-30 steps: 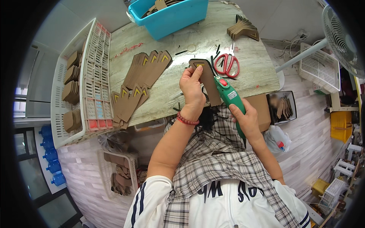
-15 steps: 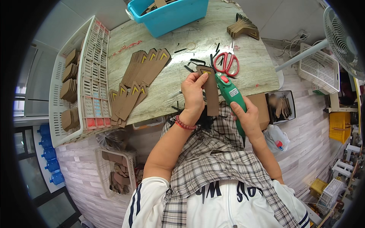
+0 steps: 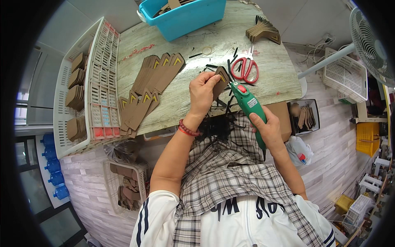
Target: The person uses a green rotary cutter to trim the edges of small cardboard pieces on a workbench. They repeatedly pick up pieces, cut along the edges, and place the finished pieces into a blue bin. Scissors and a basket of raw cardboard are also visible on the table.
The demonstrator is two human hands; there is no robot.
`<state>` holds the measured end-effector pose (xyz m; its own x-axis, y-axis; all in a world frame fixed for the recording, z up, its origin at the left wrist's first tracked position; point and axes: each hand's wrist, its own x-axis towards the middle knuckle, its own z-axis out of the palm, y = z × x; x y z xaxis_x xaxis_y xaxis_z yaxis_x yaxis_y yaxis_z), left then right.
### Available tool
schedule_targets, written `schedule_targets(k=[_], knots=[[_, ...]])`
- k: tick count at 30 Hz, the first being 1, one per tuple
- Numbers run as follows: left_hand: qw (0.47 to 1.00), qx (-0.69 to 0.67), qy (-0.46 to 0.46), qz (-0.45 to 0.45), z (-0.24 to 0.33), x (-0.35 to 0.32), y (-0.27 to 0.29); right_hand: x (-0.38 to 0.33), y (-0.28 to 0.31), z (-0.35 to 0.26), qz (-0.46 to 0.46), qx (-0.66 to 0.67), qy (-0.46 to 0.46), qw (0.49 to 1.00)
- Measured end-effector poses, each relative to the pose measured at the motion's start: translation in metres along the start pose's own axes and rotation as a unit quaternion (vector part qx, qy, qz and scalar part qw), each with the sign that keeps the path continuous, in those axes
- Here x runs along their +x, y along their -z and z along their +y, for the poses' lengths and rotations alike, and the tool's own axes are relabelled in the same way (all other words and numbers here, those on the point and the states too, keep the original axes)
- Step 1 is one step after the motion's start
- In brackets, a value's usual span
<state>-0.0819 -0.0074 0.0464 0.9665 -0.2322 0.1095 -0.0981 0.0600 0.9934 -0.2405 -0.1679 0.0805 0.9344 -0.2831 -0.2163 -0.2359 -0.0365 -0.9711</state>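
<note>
My left hand (image 3: 201,92) pinches a flat brown tab (image 3: 220,85) with a pointed end and a yellow chevron, held above the table's front edge. In my right hand (image 3: 269,126) is a green hand-held power tool (image 3: 250,102) with a red switch, fingers wrapped round its body. The tool's tip lies close to the tab's right edge; whether they touch I cannot tell. Red-handled scissors (image 3: 245,71) rest just beyond the tool. Thin black scraps (image 3: 213,66) are scattered round the scissors, and a dark clump of them (image 3: 216,128) lies on my checked apron (image 3: 230,177).
Fanned stacks of brown tabs (image 3: 158,74) cover the table's left side. Another stack (image 3: 264,31) stands at the far right. A blue bin (image 3: 185,20) sits at the back, a white basket (image 3: 103,82) at the left. A fan (image 3: 372,41) stands at the right.
My left hand has shifted slightly left and turned the brown tab, so it now slants and looks shorter. The tool in my right hand has moved slightly left toward the tab.
</note>
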Motion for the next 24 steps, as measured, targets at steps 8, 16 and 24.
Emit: schedule_targets(k=[8, 16, 24], knots=[[0.996, -0.012, 0.029, -0.080, -0.007, 0.000, 0.003, 0.002, 0.004, 0.003, -0.008, 0.004, 0.003, 1.000], [0.983, 0.062, 0.025, -0.171, 0.007, 0.005, 0.017, 0.002, 0.006, 0.001, -0.010, 0.008, 0.003, 1.000], [0.973, 0.192, 0.011, -0.131, 0.029, 0.010, 0.090, 0.002, 0.000, 0.005, -0.007, 0.028, -0.003, 1.000]])
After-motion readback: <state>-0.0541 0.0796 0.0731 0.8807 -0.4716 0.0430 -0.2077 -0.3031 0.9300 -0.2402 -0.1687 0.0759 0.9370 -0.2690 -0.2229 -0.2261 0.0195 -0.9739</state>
